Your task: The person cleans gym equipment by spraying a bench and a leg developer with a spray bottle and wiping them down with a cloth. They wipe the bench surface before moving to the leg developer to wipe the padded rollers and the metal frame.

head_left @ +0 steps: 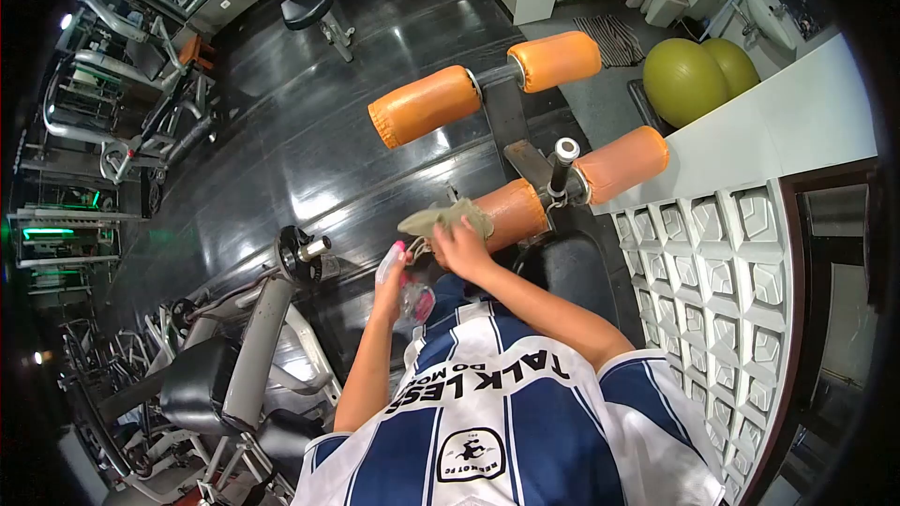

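My left hand (pixel 388 272) is closed around a clear spray bottle (pixel 419 305) with a pink nozzle and pink parts. The bottle hangs in front of my striped shirt, beside the near roller. My right hand (pixel 461 245) presses a greenish-grey cloth (pixel 441 219) onto the worn orange padded roller (pixel 514 210). Part of the cloth hangs past the roller's left end, and my fingers hide some of it. A thin cord dangles by that end.
Two brighter orange rollers (pixel 427 105) sit farther out on the same machine, near an upright metal post (pixel 564 155). A black padded seat (pixel 562 272) is beside my right forearm. Gym machines (pixel 202 384) stand at left; a patterned white wall (pixel 694 290) and green exercise balls (pixel 684 82) at right.
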Available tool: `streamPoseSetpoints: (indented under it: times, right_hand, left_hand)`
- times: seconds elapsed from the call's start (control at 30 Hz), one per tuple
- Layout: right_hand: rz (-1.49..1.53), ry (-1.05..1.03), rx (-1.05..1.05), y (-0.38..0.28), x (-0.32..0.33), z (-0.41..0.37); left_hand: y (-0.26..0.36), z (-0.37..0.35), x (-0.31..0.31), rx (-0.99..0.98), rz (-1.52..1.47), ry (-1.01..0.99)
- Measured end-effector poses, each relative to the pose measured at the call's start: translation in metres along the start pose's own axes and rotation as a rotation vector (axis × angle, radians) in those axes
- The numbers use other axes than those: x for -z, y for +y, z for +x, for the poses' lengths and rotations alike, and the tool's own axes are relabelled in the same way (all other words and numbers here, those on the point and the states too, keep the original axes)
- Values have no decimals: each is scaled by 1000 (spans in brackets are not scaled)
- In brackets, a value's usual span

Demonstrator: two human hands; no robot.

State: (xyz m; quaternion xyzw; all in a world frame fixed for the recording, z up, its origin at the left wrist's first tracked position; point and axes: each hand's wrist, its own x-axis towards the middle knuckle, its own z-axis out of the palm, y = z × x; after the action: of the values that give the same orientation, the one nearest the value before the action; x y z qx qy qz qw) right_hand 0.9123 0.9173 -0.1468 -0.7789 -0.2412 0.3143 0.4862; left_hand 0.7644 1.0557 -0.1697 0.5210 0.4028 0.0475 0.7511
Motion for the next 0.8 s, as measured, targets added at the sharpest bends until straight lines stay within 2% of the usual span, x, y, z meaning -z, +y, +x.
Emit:
streamPoseSetpoints:
  times: [0.03,0.07,0.1,0.13,0.17,0.23,0.27,0.37,0.4,0.43,0.5,0.53,0.57,0.63,0.7,0.77,0.8]
  right_hand:
    - [136,0,-187,-5,11,4]
    - [422,127,-84,9,14,10]
    - [601,243,-170,-3,28,9]
    - [698,281,-167,-11,48,4]
    - [640,290,-153,-5,69,1]
    - [740,407,-72,-9,100,-14]
    - [691,467,-2,3,112,-17]
    - [504,621,117,16,143,-42]
    - [506,631,120,27,149,-48]
    - [390,672,131,41,152,-53]
    - [275,719,140,49,147,-61]
    - [142,715,68,53,142,-65]
    - [11,708,-6,55,135,-69]
    - [-47,546,-55,64,120,-65]
    - [-325,589,196,66,89,-52]
    - [-410,436,153,45,56,-47]
    - [-401,327,224,40,37,-42]
  left_hand:
    - [-5,-2,8,-1,52,-17]
    - [-6,-5,13,-18,145,-34]
    - [-9,-9,16,-31,240,-53]
    - [-14,-9,15,-96,270,-65]
    - [-13,-12,14,-116,343,-123]
    - [-7,-21,-2,-134,421,-221]
    - [-13,-19,-9,-219,457,-267]
    - [-11,-12,-35,-308,550,-352]
    - [-9,-9,-39,-229,507,-361]
    - [-5,-5,-42,-231,511,-369]
    - [-3,5,-47,-155,398,-295]
    - [-2,14,-45,-154,327,-285]
    - [5,19,-43,-153,333,-288]
    - [20,32,-41,-142,164,-240]
    - [34,35,-30,-76,180,-248]
    - [38,34,-19,-130,221,-252]
    - [36,32,-12,-132,227,-252]
